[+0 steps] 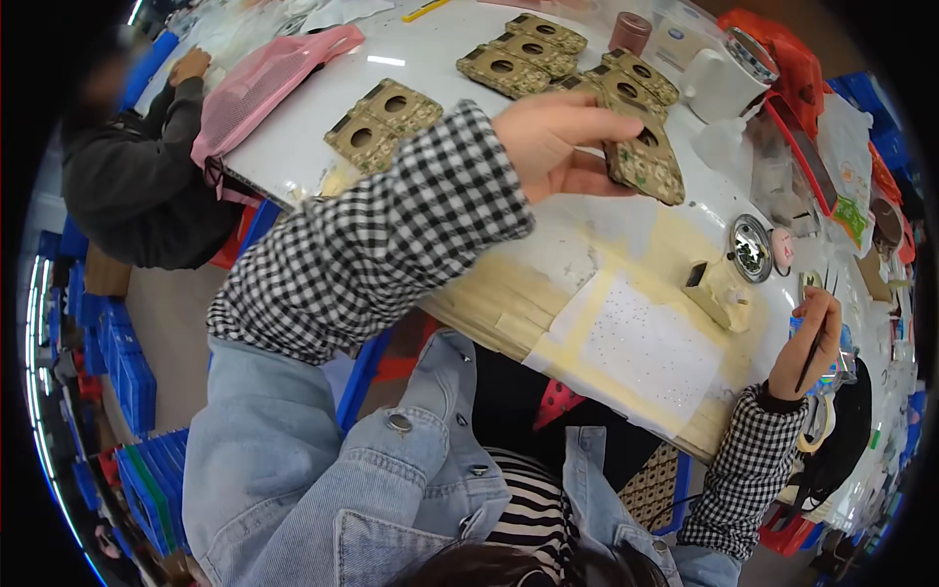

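Note:
My left hand [559,142] is closed on a camouflage-painted toy tank hull [650,168], thumb on top and fingers beneath. The hull is tilted above the table and has a round hole in its upper face. Low on the right side, my right hand [806,342] pinches slim dark tweezers [811,358], their thin tips pointing away from me. Close to that hand sit a round metal dish [751,248] with small dark bits and a masking-tape-covered block [719,295]. More camouflage hulls [501,67] stand in rows beyond my left hand, and a pair [380,122] lies farther left.
A taped white sheet [636,342] with tiny specks covers the near table edge [504,318]. A white mug [719,83], a brownish-pink jar [631,32] and a red-edged tray [802,152] are at far right. Left, a pink mesh bag [269,93] lies near another person's sleeve [147,186].

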{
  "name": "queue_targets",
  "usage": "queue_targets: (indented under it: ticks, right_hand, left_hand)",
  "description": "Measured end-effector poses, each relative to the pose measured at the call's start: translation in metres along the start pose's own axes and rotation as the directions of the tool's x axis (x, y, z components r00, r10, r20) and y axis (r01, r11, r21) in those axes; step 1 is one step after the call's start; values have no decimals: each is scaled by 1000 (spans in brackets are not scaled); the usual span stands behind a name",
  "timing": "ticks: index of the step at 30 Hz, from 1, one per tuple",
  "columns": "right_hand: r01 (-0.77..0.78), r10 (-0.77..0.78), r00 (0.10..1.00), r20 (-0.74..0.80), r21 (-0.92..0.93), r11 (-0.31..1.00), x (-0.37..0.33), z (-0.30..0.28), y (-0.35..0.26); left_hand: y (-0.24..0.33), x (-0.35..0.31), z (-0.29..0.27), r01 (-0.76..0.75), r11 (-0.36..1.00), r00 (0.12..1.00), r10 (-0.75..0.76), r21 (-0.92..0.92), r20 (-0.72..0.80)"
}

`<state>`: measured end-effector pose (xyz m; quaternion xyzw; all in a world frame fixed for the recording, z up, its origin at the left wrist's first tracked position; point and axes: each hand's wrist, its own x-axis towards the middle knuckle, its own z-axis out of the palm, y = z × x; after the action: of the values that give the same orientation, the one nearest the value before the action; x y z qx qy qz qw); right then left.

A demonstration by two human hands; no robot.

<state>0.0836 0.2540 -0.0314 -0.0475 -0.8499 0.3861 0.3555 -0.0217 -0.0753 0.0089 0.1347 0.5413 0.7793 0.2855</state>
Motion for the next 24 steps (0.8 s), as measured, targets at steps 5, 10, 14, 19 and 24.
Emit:
queue_targets:
  ticks: [5,10,14,19,24]
  right_hand:
    - [45,-45,999,-13,-17,999,-6,-12,-4]
    - [108,-109,994,31,16,994,-11,-9,-9]
    - [124,-125,991,39,26,992,-12,-11,-23]
    - [285,-283,944,169,12,959,-7,-9,-49]
    - [533,-516,842,158,-104,839,7,-2,-67]
  left_hand:
    - [43,-71,-48,-24,964,985,68,266,-156]
    - [49,-134,-74,-32,976,965,85,214,-247]
    - [47,-136,-74,-52,974,971,101,220,-218]
    - [36,-78,-41,-60,971,996,72,232,-44]
    - [2,17,21,-100,995,988,95,31,125]
